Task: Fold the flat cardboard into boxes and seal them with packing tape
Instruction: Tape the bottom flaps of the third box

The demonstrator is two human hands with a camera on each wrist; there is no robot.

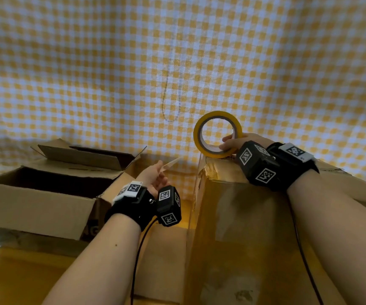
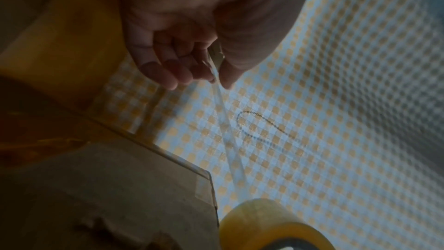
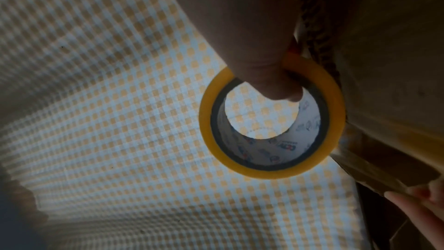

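A yellow roll of packing tape (image 1: 218, 134) stands on edge at the far top corner of a closed cardboard box (image 1: 243, 216). My right hand (image 1: 232, 143) grips the roll, thumb inside the core (image 3: 276, 86). From the roll (image 2: 271, 225) a clear tape strip (image 2: 230, 130) stretches leftward through the air to my left hand (image 1: 159, 172), which pinches its free end between thumb and fingers (image 2: 216, 79). The left hand hovers left of the box, over the gap between boxes. The roll's printed white core (image 3: 271, 121) faces the right wrist camera.
An open cardboard box (image 1: 45, 190) with raised flaps sits at the left, a second open one behind it. A yellow-and-white checked cloth (image 1: 287, 62) covers the far surface, with a thin chain (image 1: 171, 95) lying on it. Wooden tabletop (image 1: 23, 271) shows near me.
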